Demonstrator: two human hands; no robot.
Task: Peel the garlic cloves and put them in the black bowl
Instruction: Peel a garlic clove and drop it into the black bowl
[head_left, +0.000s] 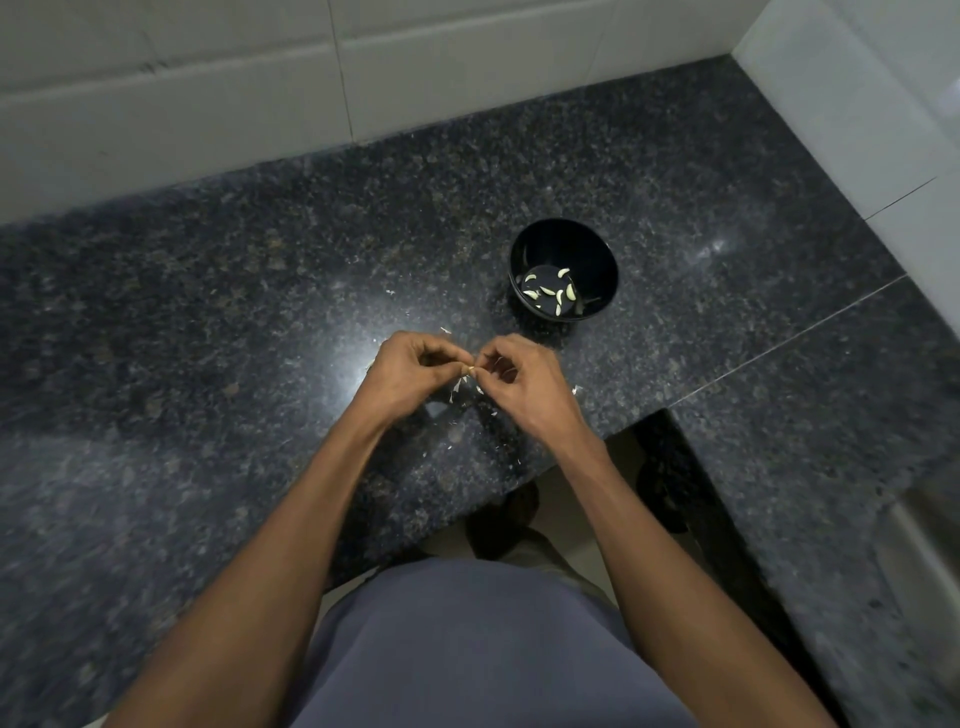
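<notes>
Both hands, left hand (410, 371) and right hand (522, 382), pinched one garlic clove (470, 369), its axis apparently crosswise, near the black bowl (564, 270).

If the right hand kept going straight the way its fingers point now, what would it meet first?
The right hand points leftward at the left hand. It would first meet the garlic clove pinched between them, then the left fingertips. Both hands hover above the countertop, though depth is uncertain.

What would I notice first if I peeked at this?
Two hands, left and right, meet mid-counter, pinching a tiny garlic clove between them. Just beyond, to the right, a black bowl holds pale peeled cloves. White peel scraps lie beneath the hands.
</notes>
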